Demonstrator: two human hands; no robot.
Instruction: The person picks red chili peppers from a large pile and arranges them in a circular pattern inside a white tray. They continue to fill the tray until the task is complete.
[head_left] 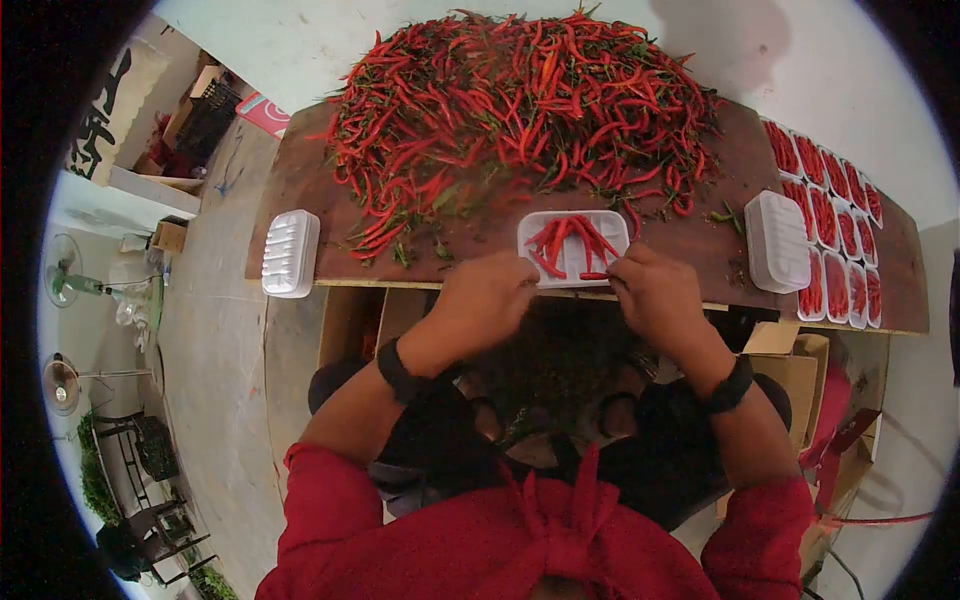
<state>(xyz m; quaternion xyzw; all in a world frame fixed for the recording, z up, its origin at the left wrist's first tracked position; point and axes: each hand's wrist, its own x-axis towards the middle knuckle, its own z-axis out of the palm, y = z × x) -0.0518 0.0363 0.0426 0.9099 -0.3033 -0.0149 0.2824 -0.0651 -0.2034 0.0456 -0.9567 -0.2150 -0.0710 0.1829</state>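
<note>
A white ribbed tray (528,226) sits at the front edge of the brown tabletop, with several red chili peppers (574,240) laid inside it, most slanting side by side. At the tray's left front corner is my left hand (488,298), its fingers closed; whatever they pinch is hidden. My right hand (658,298) is at the right front corner, thumb and fingers pinched at the end of a chili pepper (594,276) that lies along the tray's near side. Beyond the tray rises a large heap of red chilies (530,100) with green stems, partly blurred.
Stacked white trays stand at the left (291,253) and right (778,242) of the tabletop (450,268). Several chili-filled trays (825,220) sit in rows farther right. Cardboard boxes (800,385) are below the table, and fans (62,384) stand at far left.
</note>
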